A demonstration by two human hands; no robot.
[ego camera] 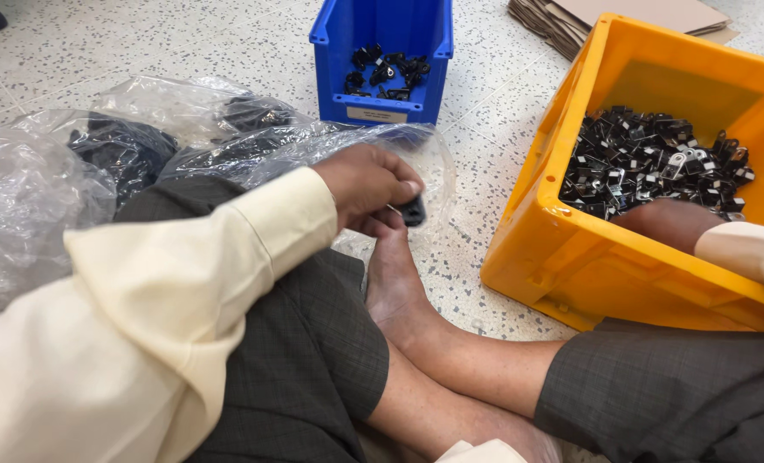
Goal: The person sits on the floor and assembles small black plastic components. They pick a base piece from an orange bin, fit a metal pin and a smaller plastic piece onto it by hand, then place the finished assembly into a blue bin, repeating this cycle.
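Note:
I sit cross-legged on a speckled floor. My left hand [366, 184] is closed around a small black part [413, 211], held just above my bare foot. My right hand [667, 223] reaches into a large yellow bin [570, 257] and rests on a heap of small black and silver metal parts [652, 161]; its fingers are hidden among them. A blue bin [382, 103] farther ahead holds several similar black parts [386, 70].
Crumpled clear plastic bags [47, 189] with dark contents lie to the left and in front of my left knee. Flattened cardboard [622, 17] lies at the top right. My crossed legs [450, 360] fill the near foreground.

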